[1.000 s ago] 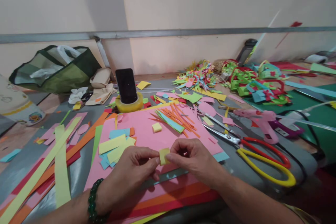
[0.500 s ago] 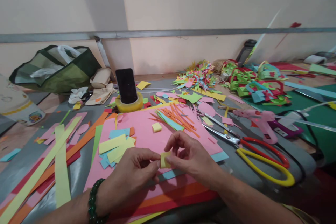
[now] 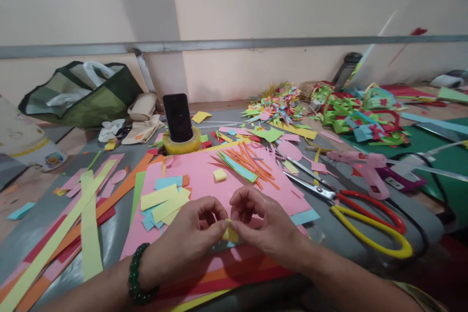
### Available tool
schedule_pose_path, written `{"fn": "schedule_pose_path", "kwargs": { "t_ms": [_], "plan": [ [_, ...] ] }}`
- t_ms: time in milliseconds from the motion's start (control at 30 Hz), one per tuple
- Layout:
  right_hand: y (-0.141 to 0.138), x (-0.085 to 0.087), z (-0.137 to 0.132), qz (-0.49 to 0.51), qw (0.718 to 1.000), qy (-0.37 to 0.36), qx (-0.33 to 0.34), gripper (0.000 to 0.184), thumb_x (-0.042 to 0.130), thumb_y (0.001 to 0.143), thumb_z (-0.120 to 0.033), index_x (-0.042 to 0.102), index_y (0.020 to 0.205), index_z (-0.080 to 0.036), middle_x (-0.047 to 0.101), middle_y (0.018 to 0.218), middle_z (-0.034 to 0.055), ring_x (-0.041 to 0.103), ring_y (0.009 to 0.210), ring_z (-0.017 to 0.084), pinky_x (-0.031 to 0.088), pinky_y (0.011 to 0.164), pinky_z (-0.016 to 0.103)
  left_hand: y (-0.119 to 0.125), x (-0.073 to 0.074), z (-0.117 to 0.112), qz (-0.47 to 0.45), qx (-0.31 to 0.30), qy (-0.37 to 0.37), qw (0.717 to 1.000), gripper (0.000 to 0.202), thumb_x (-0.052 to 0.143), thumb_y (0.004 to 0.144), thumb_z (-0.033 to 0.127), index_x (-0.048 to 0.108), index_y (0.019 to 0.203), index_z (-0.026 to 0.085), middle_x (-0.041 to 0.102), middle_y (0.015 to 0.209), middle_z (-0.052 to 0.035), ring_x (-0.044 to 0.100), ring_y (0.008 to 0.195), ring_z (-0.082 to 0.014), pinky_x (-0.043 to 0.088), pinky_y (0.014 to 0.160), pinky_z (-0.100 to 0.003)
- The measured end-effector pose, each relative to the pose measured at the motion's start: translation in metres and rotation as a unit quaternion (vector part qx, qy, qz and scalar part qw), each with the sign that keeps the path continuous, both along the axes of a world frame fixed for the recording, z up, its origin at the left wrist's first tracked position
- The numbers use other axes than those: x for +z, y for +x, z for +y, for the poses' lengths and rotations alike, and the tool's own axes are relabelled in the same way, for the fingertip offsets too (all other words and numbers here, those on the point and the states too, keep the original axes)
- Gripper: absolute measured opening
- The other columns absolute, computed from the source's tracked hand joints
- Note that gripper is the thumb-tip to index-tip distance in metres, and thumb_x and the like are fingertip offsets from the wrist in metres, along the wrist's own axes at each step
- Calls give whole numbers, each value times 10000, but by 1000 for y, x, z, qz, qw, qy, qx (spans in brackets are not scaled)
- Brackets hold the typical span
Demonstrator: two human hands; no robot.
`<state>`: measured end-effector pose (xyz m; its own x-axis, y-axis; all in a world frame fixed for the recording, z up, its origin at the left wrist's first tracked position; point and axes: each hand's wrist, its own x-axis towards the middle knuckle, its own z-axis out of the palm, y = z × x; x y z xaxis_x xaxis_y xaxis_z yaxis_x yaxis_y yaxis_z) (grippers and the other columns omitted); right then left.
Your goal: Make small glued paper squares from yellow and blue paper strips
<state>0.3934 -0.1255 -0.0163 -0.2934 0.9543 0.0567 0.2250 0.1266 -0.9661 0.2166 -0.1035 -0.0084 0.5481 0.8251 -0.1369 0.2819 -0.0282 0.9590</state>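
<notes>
Between the fingertips of both hands is a small yellow piece of paper (image 3: 230, 234), partly hidden by my thumbs. My left hand (image 3: 199, 222), below a green bead bracelet (image 3: 137, 273) on the wrist, pinches its left side. My right hand (image 3: 265, 219) pinches it from the right. Under them lies a pink paper sheet (image 3: 199, 170) on a stack of coloured sheets. On the pink sheet sit a small folded yellow paper (image 3: 220, 175), thin orange strips (image 3: 252, 161) and several yellow rectangles (image 3: 164, 200) over blue ones.
Red-and-yellow-handled scissors (image 3: 373, 224) and a pink glue gun (image 3: 365, 168) lie to the right. A phone (image 3: 178, 117) stands in a yellow tape roll (image 3: 182, 145). Long paper strips (image 3: 89, 234) cover the left; a heap of paper cuttings (image 3: 274, 102) is at the back.
My fingertips have come closer together on the yellow paper, and it now shows less flat and more tilted. The whole view has shifted slightly.
</notes>
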Motion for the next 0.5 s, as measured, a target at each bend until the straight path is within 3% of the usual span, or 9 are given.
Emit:
{"fn": "schedule_pose_path", "kwargs": {
  "t_ms": [200, 367, 500],
  "plan": [
    [2, 0, 0, -62, 997, 53, 3, 242, 591, 766, -194, 466, 974, -191, 566, 787, -7, 524, 679, 96, 467, 621, 224, 1, -1, 0, 8, 5, 13, 1000, 105, 562, 766, 242, 575, 713, 152, 535, 632, 20, 436, 555, -86, 357, 517, -190],
    [21, 10, -11, -108, 976, 174, -74, 329, 583, 808, -212, 472, 1117, -231, 584, 950, 30, 549, 829, 135, 486, 740, 281, -5, 6, 9, 65, 42, 50, 996, 120, 545, 765, 261, 588, 724, 157, 554, 627, 15, 466, 509, -90, 362, 487, -200],
    [47, 11, -25, -113, 967, 180, -139, 213, 558, 857, -265, 508, 1063, -244, 590, 903, 25, 562, 781, 139, 492, 707, 276, -6, 16, 21, 139, 30, 113, 983, 155, 527, 764, 272, 624, 728, 156, 631, 711, -23, 522, 591, -120, 379, 528, -213]
  ]
}}
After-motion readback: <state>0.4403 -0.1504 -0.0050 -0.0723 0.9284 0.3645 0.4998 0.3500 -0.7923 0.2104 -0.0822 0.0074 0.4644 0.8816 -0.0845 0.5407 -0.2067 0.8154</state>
